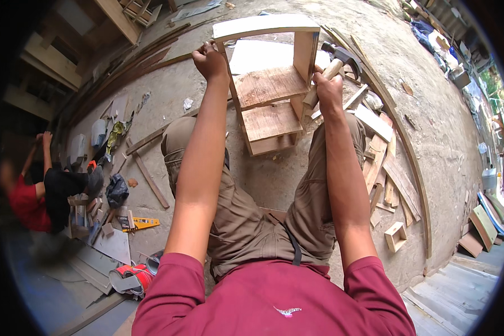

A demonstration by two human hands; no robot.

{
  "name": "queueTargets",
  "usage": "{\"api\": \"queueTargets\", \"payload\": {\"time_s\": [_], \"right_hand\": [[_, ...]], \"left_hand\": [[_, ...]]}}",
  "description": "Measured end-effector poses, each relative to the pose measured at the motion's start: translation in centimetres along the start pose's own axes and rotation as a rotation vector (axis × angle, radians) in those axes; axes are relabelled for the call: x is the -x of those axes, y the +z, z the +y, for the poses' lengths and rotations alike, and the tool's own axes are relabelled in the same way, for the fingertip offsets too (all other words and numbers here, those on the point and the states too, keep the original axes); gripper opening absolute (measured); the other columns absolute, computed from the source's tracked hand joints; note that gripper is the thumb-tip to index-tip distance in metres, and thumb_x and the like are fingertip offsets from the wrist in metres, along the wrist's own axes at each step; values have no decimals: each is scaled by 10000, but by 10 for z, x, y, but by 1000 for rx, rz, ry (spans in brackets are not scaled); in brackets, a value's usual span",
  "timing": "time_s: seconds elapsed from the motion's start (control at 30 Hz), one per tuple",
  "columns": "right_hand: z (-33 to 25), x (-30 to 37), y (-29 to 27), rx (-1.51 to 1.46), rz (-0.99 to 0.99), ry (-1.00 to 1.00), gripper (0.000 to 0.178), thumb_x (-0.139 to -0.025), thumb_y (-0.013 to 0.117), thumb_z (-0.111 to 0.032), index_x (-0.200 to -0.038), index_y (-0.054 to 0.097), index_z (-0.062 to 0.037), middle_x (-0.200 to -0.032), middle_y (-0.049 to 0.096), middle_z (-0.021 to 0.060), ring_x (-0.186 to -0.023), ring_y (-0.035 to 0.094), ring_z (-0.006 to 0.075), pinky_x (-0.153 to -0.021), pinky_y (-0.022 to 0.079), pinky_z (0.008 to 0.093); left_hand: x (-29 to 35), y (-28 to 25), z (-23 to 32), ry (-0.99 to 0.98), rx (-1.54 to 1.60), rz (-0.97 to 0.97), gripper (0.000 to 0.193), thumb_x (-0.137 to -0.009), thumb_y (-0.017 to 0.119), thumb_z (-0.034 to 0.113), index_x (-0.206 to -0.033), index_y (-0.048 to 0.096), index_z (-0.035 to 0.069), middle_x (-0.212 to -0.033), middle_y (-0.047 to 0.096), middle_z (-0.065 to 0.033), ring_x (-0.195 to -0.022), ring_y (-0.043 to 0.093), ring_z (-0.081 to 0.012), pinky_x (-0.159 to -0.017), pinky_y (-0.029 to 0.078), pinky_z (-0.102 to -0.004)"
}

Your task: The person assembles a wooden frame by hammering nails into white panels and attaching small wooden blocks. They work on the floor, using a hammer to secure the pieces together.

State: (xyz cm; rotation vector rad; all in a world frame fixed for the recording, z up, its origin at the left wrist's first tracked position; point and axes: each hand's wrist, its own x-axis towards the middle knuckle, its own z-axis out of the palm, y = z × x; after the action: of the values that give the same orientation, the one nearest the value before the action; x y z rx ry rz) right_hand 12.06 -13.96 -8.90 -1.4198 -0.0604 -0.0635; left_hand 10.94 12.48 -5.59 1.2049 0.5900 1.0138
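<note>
In front of my knees stands an open wooden shelf box (pixel 270 84) of pale boards, with a thick top board (pixel 266 25) and crosswise shelves inside. My left hand (pixel 210 60) is closed on the upper end of its left side board, fingertips partly hidden. Against the right side of the box, my right hand (pixel 328 89) is closed around the wooden handle of a claw hammer (pixel 333 69). The hammer's dark metal head points up and away from me, and its handle slants down beside the side board.
Offcuts (pixel 397 179) and a small wooden frame (pixel 396 237) lie right, inside a long bent-looking strip (pixel 417 162). At left are a loose stick (pixel 148 176), a black plastic bag (pixel 117 190), a yellow-handled saw (pixel 144 223), a red can (pixel 130 279) and another person (pixel 31 204).
</note>
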Motion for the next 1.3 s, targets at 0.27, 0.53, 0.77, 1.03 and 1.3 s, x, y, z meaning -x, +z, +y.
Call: {"api": "queueTargets", "payload": {"time_s": [0.27,0.53,0.77,1.03,1.3], "right_hand": [[-2,12,-12,70,-74,-34,384,-818,618,-32,-1164,665,128,-1009,708,99,-850,639,135,-769,507,274],[0,13,-21,-119,-120,57,321,-827,601,7,-1109,629,160,-1134,694,184,-825,640,152,-731,540,271],[-27,31,-80,-239,-174,265,308,-850,542,69,-1114,511,225,-1268,615,299,-1137,660,349,-906,617,375],[-47,45,-180,329,65,595,96,-865,619,3,-864,644,96,-774,656,120,-561,615,138,-460,528,258],[-81,51,-192,172,-25,561,270,-987,536,-70,-1199,598,85,-999,638,190,-673,593,130,-522,536,243]], "left_hand": [[-15,-11,-14,-247,202,-128,176,-993,527,171,-1089,554,27,-1046,659,-122,-916,647,-234,-816,529,-396],[-36,-50,-72,-331,108,-388,258,-969,482,159,-1155,568,1,-1015,684,-159,-842,710,-268,-747,587,-392],[-5,-42,-64,-338,259,-301,255,-956,469,153,-1129,554,-14,-1047,663,-192,-861,699,-294,-763,588,-407],[-9,-60,-43,-294,106,-361,189,-885,614,94,-1048,528,48,-872,652,-68,-738,645,-161,-591,473,-298],[-13,-42,-58,-196,-33,-315,284,-906,555,114,-1135,571,-53,-1051,685,-202,-887,716,-317,-773,579,-428]]}}
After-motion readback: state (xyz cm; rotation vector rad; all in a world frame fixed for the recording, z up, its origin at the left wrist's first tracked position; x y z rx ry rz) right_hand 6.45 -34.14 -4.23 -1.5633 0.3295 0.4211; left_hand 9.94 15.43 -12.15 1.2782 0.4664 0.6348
